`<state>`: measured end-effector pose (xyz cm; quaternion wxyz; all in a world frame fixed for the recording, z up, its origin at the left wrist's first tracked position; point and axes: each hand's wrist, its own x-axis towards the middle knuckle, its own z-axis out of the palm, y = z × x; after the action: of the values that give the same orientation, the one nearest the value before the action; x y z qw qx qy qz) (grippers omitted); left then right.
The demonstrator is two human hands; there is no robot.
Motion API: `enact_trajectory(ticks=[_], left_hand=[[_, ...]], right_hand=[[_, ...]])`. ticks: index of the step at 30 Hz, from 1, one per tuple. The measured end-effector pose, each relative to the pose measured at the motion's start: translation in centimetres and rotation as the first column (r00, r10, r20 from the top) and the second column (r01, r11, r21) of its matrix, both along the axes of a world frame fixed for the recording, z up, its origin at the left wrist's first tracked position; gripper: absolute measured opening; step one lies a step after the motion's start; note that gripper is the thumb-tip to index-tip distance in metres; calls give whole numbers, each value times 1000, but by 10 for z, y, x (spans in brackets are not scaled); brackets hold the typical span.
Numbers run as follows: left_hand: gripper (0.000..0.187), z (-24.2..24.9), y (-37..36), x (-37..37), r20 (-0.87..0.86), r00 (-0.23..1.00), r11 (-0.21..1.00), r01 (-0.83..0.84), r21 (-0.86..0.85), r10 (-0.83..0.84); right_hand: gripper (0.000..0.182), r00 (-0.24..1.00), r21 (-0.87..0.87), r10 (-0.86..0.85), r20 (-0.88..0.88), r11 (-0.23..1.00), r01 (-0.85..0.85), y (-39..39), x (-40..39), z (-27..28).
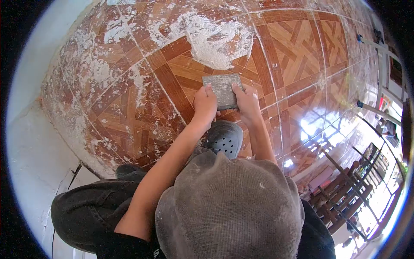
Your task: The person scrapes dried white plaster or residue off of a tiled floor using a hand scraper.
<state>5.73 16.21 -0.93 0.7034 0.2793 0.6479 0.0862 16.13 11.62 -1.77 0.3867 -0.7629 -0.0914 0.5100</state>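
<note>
A square grey slab point(223, 89) with a rough, dusty top is held level above the patterned floor tiles. My left hand point(205, 102) grips its left edge, thumb on top and fingers underneath. On the right edge my right hand point(248, 100) holds it the same way, its thumb near the upper corner. Just beyond the slab, a patch of whitish powder or plaster point(220, 41) covers part of the brown tiled floor point(293, 52). Below the hands shows a grey perforated shoe point(224, 139).
A white wall point(32, 146) runs along the left. More white smears mark the floor at the upper left. Metal legs point(379, 110) of a stand reach in at the right, with a dark metal rack point(349, 194) lower right. My capped head and dark-clothed knee fill the bottom.
</note>
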Motion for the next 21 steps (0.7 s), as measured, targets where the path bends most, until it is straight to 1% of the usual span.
enact_trajectory(ticks=[1,2,4,5,6,7,8,10,12,13,15,17,19,21], left_hand=[[31,-1,1,-2,16,1000,999,-13,-39,14],[31,-1,7,-2,14,1000,999,-13,-34,14],[31,-1,24,1,112,990,993,-71,-99,82],[31,0,21,0,120,989,993,-69,-100,81],[31,0,18,1,96,993,997,-67,-47,71],[30,0,13,2,71,996,998,-62,-1,62],[30,1,9,3,79,995,998,-63,-5,63],[31,3,3,0,23,999,1000,-24,19,23],[30,-2,11,0,24,1000,999,-17,41,16],[29,-4,14,-2,31,1000,998,-7,55,5],[29,-7,16,-1,20,1000,996,2,87,-4],[30,-6,14,0,23,1000,993,8,119,-11],[29,-1,8,-2,31,999,996,-24,90,21],[29,-1,10,-1,17,1000,996,-12,88,11]], right_hand=[[21,1000,6,0,-6,1000,0,5,1,0],[21,999,-24,-6,-36,1000,5,14,4,4],[21,999,-48,-11,-53,999,8,23,8,9],[21,995,-49,-26,-94,999,21,24,8,12],[21,991,-46,-37,-131,998,31,25,8,13],[21,992,-49,-36,-120,998,30,20,8,12],[21,996,-31,-27,-84,999,24,12,7,6],[21,998,-14,-18,-58,1000,17,2,7,-6],[22,999,45,19,49,999,-21,4,2,-10],[22,999,47,18,36,999,-20,5,0,-12],[23,991,52,-88,-105,994,94,16,1,-2],[22,993,38,-71,-90,996,75,12,0,-5],[22,995,16,-65,-76,998,66,5,-1,-7],[20,996,-2,-85,-19,996,85,4,-7,-4]])
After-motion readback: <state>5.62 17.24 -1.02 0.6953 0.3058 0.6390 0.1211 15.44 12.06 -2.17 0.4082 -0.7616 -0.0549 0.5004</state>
